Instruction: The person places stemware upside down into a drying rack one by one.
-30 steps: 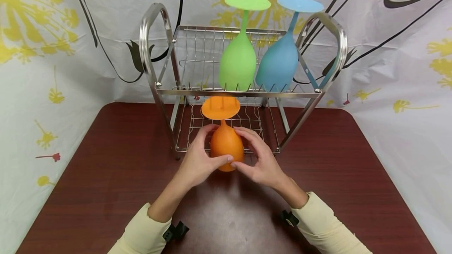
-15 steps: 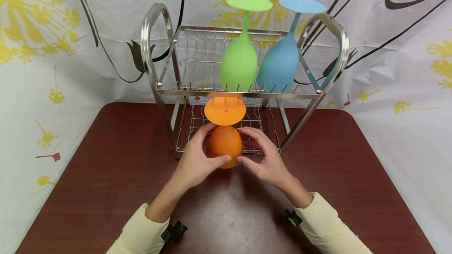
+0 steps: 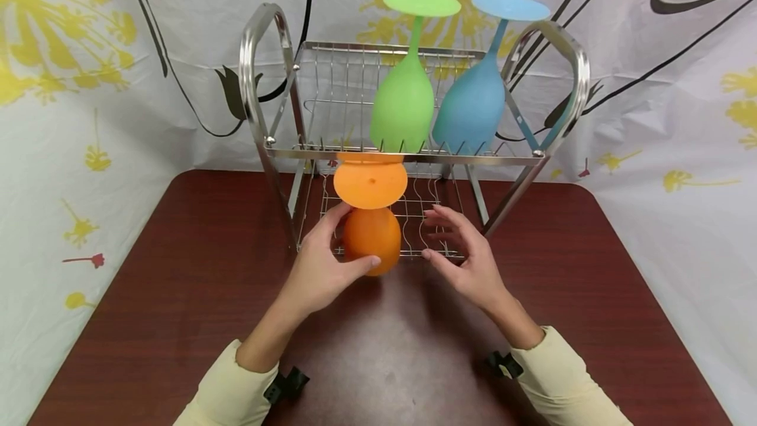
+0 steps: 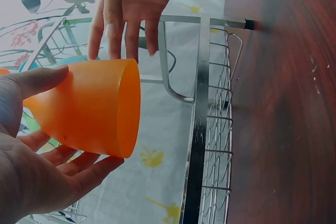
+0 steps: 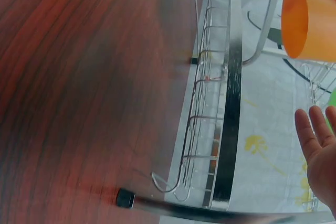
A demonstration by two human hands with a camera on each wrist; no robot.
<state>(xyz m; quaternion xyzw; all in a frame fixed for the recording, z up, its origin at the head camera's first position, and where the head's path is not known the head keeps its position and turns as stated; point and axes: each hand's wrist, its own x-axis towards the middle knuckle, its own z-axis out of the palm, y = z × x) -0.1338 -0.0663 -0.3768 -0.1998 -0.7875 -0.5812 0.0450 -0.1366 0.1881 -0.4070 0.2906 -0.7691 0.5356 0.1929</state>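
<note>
My left hand (image 3: 327, 265) holds an orange goblet (image 3: 372, 242) upside down, thumb on its near side and fingers along the other. The foot of the goblet points up and overlaps the upper shelf's front bar in the head view. Its open rim (image 4: 131, 108) shows in the left wrist view, apart from the rack's lower bars. My right hand (image 3: 470, 261) is off to the right of the goblet, fingers loosely bent, with a gap between. In the right wrist view the right hand (image 5: 321, 153) is below the goblet (image 5: 315, 22) and holds nothing.
A two-tier metal dish rack (image 3: 402, 158) stands at the table's back. On its upper shelf a green goblet (image 3: 402, 107) and a blue goblet (image 3: 470, 107) stand upside down, the blue one leaning. The lower wire shelf (image 3: 416, 215) lies behind the hands, on the dark red table (image 3: 195, 321).
My right hand has let go of the orange goblet and drawn away to the right. The goblet, in my left hand, has tilted so its foot faces the viewer more, and shifted slightly.
</note>
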